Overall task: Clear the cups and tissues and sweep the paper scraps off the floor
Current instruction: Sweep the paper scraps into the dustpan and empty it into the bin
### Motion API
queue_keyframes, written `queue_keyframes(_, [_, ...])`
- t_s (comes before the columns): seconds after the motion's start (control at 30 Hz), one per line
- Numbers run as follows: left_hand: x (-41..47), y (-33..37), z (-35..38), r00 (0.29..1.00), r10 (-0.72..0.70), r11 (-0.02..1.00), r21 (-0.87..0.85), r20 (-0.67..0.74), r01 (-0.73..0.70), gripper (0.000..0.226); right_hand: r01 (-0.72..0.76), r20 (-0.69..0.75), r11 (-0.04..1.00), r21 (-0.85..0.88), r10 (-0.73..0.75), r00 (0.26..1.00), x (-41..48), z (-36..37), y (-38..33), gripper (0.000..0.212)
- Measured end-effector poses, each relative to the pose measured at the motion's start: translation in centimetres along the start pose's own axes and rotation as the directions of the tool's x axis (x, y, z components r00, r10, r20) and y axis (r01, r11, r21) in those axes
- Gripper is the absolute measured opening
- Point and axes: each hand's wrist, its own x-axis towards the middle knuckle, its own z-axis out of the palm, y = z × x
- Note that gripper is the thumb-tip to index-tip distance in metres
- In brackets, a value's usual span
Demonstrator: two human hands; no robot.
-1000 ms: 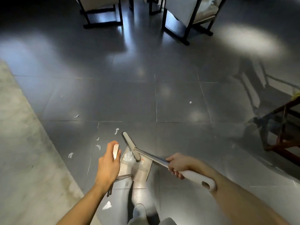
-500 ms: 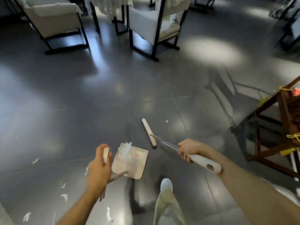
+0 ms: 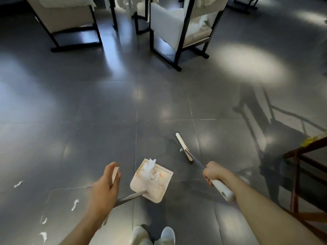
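Note:
My left hand [image 3: 104, 190] holds the grey handle of a beige dustpan [image 3: 160, 189], which hangs just above the dark tiled floor with crumpled white tissue and scraps [image 3: 150, 169] inside. My right hand [image 3: 213, 172] grips the white handle of a broom; its narrow white head [image 3: 183, 145] lies on the floor to the upper right of the dustpan, with a small white scrap [image 3: 180, 150] touching it. Several white paper scraps [image 3: 75, 204] lie on the floor at lower left.
Two cream armchairs with black frames [image 3: 178, 25] stand at the back, a draped table between them. A brown wooden frame [image 3: 299, 174] with yellow ties stands at the right edge. My shoes [image 3: 154, 235] are at the bottom.
I have walked away from the scraps on the left; they drifted to the lower left. The broom head swung out from the dustpan to the right, toward the lone scrap.

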Motion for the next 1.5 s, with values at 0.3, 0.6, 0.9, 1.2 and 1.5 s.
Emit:
queue_keyframes(0.3, [-3.1, -3.5, -3.0, 0.993, -0.121, 0.991, -0.047, 0.005, 0.122, 0.023, 0.115, 0.171, 0.970, -0.216, -0.078, 0.982, 1.8, 5.7, -6.3, 0.022])
queue_keyframes(0.6, [-14.8, -6.1, -3.6, 0.924, -0.312, 0.950, -0.082, -0.222, 0.301, 0.024, 0.416, 0.506, 0.833, -0.366, -0.198, 0.840, -3.4, 13.2, -10.4, 0.036])
queue_keyframes(0.9, [-29.1, -8.4, -2.7, 0.739, -0.547, 0.835, -0.194, -0.393, 0.515, 0.024, 0.615, 0.628, 0.656, -0.438, -0.267, 0.731, -11.0, 19.5, -10.0, 0.020])
queue_keyframes(1.2, [-40.4, -9.6, -3.6, 0.497, -0.738, 0.669, -0.397, -0.456, 0.629, 0.025, 0.661, 0.594, 0.451, -0.600, -0.303, 0.746, -14.1, 27.7, -10.9, 0.020])
queue_keyframes(1.5, [-48.4, -10.8, -3.5, 0.302, -0.832, 0.543, -0.575, -0.465, 0.612, 0.023, 0.720, 0.700, 0.289, -0.630, -0.188, 0.689, -17.7, 38.6, -9.3, 0.027])
